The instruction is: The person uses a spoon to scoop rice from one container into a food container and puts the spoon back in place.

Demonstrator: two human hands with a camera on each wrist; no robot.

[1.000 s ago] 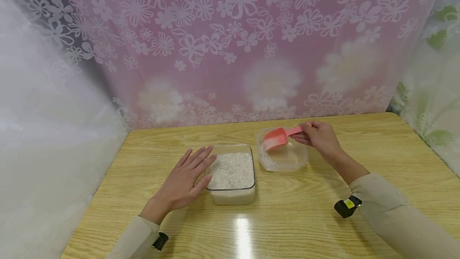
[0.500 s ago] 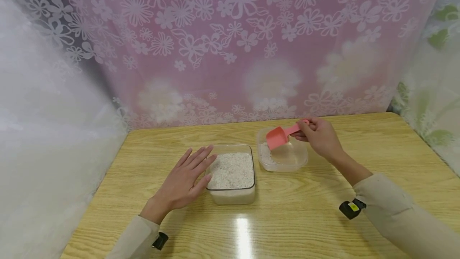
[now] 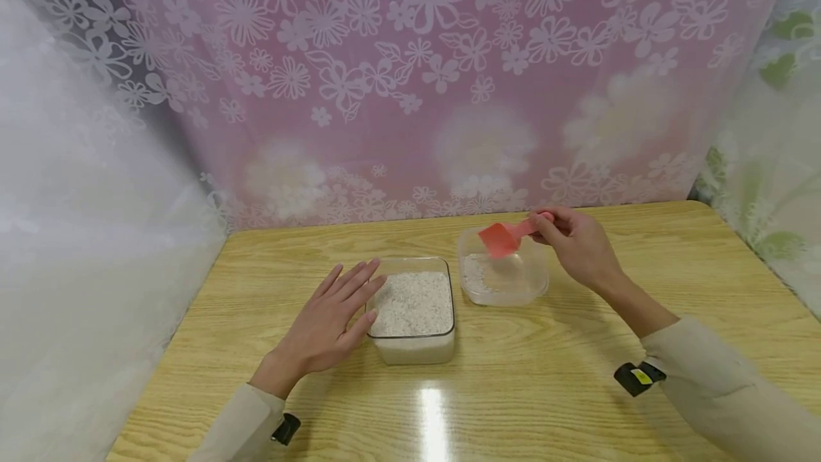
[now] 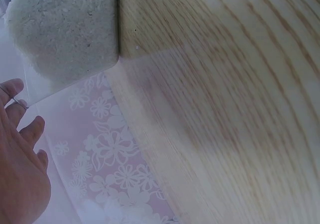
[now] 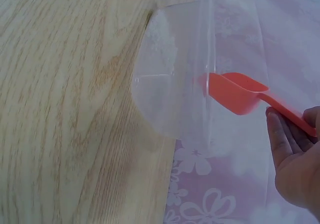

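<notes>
1. A pale wooden table (image 3: pixel 526 391) fills the foreground, with a pink flower-print curtain (image 3: pixel 410 77) hung behind it and white drapes to either side.

2. Nearest the person stands a clear rectangular tub (image 3: pixel 413 311) filled almost to the rim with white rice (image 3: pixel 413 301). The left hand (image 3: pixel 327 326) lies flat on the table beside the tub's left wall, fingers straight and relaxed with their tips at the rim — gripping nothing.

3. Just beyond and to the right, close to the tub but apart from it, sits a smaller clear container (image 3: pixel 504 276). It holds only a thin layer of rice along its left side.

4. The right hand (image 3: pixel 577 244) hovers at the far right corner of the smaller container, thumb and fingers pinching the handle of a pink plastic scoop (image 3: pixel 503 237).

5. The scoop's long axis runs from the hand at the right toward the left, its bowl tipped downward over the smaller container's interior. The wrist view shows the bowl (image 5: pixel 235 91) empty.

6. The full tub lies to the left of the scoop and nearer the person — the right hand is the nearer one to the scoop, the left the nearer one to the tub.
</notes>
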